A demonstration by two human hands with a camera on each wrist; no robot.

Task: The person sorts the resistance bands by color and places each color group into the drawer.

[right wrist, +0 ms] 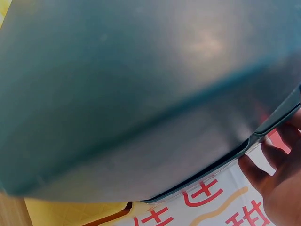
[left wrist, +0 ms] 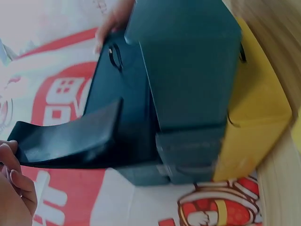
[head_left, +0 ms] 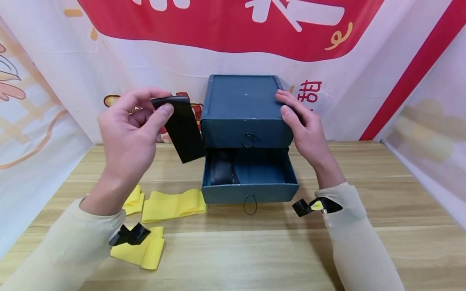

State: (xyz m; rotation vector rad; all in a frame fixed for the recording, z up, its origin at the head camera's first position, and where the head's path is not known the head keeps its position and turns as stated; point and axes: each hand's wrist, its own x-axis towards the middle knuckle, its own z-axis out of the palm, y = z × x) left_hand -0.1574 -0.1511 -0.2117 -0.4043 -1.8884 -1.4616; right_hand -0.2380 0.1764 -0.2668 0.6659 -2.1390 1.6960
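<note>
In the head view my left hand (head_left: 127,133) is raised left of a dark blue two-drawer box (head_left: 245,97). Thumb and fingers pinch the upper end of a folded black band (head_left: 185,133), which hangs at a slant beside the box front. The left wrist view shows the band (left wrist: 66,141) as a flat strip held at one end. Below, the lower drawer (head_left: 251,194) is pulled out, with another folded black band (head_left: 220,169) lying in its left part. My right hand (head_left: 307,131) rests on the box's right top edge, its fingertips (right wrist: 251,165) touching that edge.
Several folded yellow bands (head_left: 172,206) lie on the wooden table (head_left: 233,250) left of the box. Beneath the blue drawers stands a yellow box (left wrist: 258,103), seen from the left wrist. A printed red and white cloth (head_left: 164,60) hangs behind.
</note>
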